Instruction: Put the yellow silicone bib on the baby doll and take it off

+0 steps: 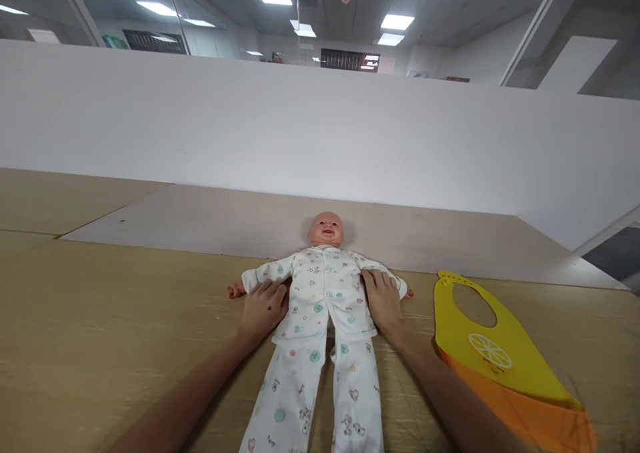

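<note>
A baby doll point(323, 293) in white printed pyjamas lies on its back on the tan table point(100, 320), head pointing away from me. My left hand point(263, 306) rests against the doll's side under its arm, fingers curled onto the shirt. My right hand point(383, 300) lies flat against the doll's other side, fingers stretched along the shirt. Both hands touch the torso; neither lifts it.
A yellow silicone bib point(480, 346) with an orange pocket lies to the right of the doll. A white partition wall point(300, 133) runs along the back of the table. A lighter board point(200, 223) covers the table's far part.
</note>
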Demonstrator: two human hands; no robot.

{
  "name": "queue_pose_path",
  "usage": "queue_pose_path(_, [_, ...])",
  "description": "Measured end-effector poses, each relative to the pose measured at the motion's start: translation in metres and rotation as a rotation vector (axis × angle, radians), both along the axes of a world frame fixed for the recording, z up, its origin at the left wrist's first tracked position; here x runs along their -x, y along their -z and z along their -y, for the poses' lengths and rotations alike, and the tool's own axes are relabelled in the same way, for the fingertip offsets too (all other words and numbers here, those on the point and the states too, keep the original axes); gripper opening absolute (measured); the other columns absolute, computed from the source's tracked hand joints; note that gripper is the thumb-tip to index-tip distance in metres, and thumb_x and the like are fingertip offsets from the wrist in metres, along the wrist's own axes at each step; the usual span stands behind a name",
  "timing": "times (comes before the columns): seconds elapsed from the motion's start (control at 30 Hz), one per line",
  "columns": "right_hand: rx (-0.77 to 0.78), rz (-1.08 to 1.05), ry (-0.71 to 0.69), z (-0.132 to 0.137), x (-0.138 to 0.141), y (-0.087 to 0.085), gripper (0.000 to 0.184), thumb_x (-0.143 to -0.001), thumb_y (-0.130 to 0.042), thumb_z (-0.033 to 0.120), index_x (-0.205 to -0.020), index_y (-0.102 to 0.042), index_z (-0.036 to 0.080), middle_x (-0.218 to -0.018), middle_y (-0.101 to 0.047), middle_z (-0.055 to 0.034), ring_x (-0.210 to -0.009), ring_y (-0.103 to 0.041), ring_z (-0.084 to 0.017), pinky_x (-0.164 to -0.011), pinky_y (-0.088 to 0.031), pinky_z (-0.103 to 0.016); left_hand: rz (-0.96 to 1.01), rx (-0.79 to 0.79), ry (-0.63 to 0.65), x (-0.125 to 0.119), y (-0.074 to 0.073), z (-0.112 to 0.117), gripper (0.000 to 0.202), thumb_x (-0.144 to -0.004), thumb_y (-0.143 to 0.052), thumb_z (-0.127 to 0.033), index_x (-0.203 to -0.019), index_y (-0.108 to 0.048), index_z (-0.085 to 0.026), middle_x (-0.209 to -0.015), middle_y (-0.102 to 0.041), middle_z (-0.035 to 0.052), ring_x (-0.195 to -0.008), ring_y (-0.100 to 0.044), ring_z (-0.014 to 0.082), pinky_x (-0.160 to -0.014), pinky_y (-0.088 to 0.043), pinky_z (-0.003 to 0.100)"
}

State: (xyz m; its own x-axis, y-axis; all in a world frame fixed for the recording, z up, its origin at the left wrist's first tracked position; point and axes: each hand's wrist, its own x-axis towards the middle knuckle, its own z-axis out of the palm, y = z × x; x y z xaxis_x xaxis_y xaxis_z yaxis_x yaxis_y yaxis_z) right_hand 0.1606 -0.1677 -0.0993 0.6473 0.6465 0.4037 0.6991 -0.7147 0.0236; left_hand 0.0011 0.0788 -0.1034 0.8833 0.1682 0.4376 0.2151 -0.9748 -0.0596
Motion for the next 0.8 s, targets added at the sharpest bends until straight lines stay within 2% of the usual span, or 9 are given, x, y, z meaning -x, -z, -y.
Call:
queue_pose_path(0.1, [-0.093,-0.223,-0.056,0.006,0.01,0.003,0.04,-0.086,-0.041,0.007,-0.123,-0.054,0.012,-0.119,-0.058,-0.013,-0.109,-0.054,-0.026,-0.092,-0.044,-0.04,-0.084,0.168,0.02,0.005,-0.001,0.012,0.022,-0.078,-0.044,-0.007,-0.084,-0.063,-0.015,-0.087,-0.068,0.01,-0.085,-0.063,0.0243,-0.07,-0.045,0.033])
queue_pose_path(0.2, [-0.349,-0.424,-0.23,0.012,0.018,0.007,0.048,-0.084,-0.047,0.015,-0.132,-0.047,0.013,-0.131,-0.053,-0.0117,-0.118,-0.053,-0.023,-0.098,-0.045,-0.038,-0.055,0.414,-0.007,0.01,-0.001,0.023,0.035,-0.081,-0.046,-0.017,-0.114,-0.055,-0.014,-0.102,-0.069,0.0112,-0.092,-0.065,0.0251,-0.073,-0.047,0.034])
queue_pose_path(0.27, [-0.569,-0.539,-0.304,0.017,0.026,0.01,0.045,-0.087,-0.046,0.026,-0.13,-0.049,0.015,-0.131,-0.053,-0.0102,-0.119,-0.053,-0.021,-0.099,-0.046,-0.036,-0.021,0.582,-0.01,0.016,0.001,0.029,0.046,-0.082,-0.048,-0.027,-0.126,-0.045,-0.016,-0.096,-0.071,0.0085,-0.084,-0.066,0.0245,-0.069,-0.048,0.034])
queue_pose_path(0.33, [-0.696,-0.646,-0.251,0.022,0.038,0.012,0.041,-0.091,-0.04,0.035,-0.125,-0.053,0.016,-0.125,-0.058,-0.0101,-0.115,-0.056,-0.02,-0.097,-0.048,-0.035,0.009,0.704,-0.005,0.022,0.002,0.037,0.049,-0.083,-0.046,-0.031,-0.13,-0.04,-0.018,-0.082,-0.07,0.0045,-0.071,-0.065,0.0229,-0.063,-0.047,0.034])
queue_pose_path(0.43, [-0.701,-0.736,-0.152,0.031,0.057,0.014,0.041,-0.093,-0.034,0.039,-0.124,-0.051,0.018,-0.124,-0.059,-0.0091,-0.114,-0.057,-0.019,-0.096,-0.049,-0.035,0.04,0.871,0.02,0.033,0.0,0.052,0.054,-0.086,-0.04,-0.03,-0.137,-0.028,-0.02,-0.077,-0.069,0.0027,-0.067,-0.063,0.0232,-0.063,-0.048,0.037])
queue_pose_path(0.53, [-0.711,-0.754,-0.166,0.041,0.072,0.016,0.039,-0.094,-0.033,0.041,-0.125,-0.048,0.021,-0.126,-0.057,-0.0065,-0.117,-0.054,-0.017,-0.098,-0.048,-0.034,0.046,1.128,0.049,0.042,-0.006,0.071,0.058,-0.087,-0.041,-0.031,-0.14,-0.018,-0.023,-0.094,-0.07,0.0058,-0.083,-0.067,0.0244,-0.076,-0.052,0.042])
queue_pose_path(0.63, [-0.701,-0.766,-0.176,0.044,0.078,0.013,0.041,-0.095,-0.033,0.043,-0.128,-0.045,0.022,-0.129,-0.055,-0.006,-0.118,-0.053,-0.017,-0.099,-0.047,-0.033,0.087,1.372,0.057,0.046,-0.007,0.085,0.056,-0.088,-0.043,-0.035,-0.137,-0.018,-0.024,-0.112,-0.067,0.0097,-0.098,-0.065,0.0239,-0.085,-0.053,0.043])
queue_pose_path(0.7, [-0.684,-0.787,-0.175,0.043,0.079,0.011,0.041,-0.095,-0.032,0.043,-0.128,-0.044,0.022,-0.129,-0.054,-0.006,-0.117,-0.054,-0.017,-0.099,-0.047,-0.033,0.097,1.384,0.07,0.047,-0.002,0.086,0.058,-0.088,-0.044,-0.035,-0.138,-0.016,-0.024,-0.109,-0.067,0.0088,-0.095,-0.065,0.023,-0.084,-0.054,0.042])
queue_pose_path(0.8, [-0.678,-0.775,-0.188,0.04,0.079,0.009,0.037,-0.096,-0.032,0.039,-0.127,-0.043,0.025,-0.126,-0.055,-0.005,-0.114,-0.055,-0.016,-0.097,-0.048,-0.033,0.078,1.099,0.094,0.054,0.009,0.076,0.06,-0.089,-0.041,-0.028,-0.141,-0.012,-0.025,-0.092,-0.07,0.0032,-0.079,-0.066,0.0211,-0.075,-0.055,0.04])
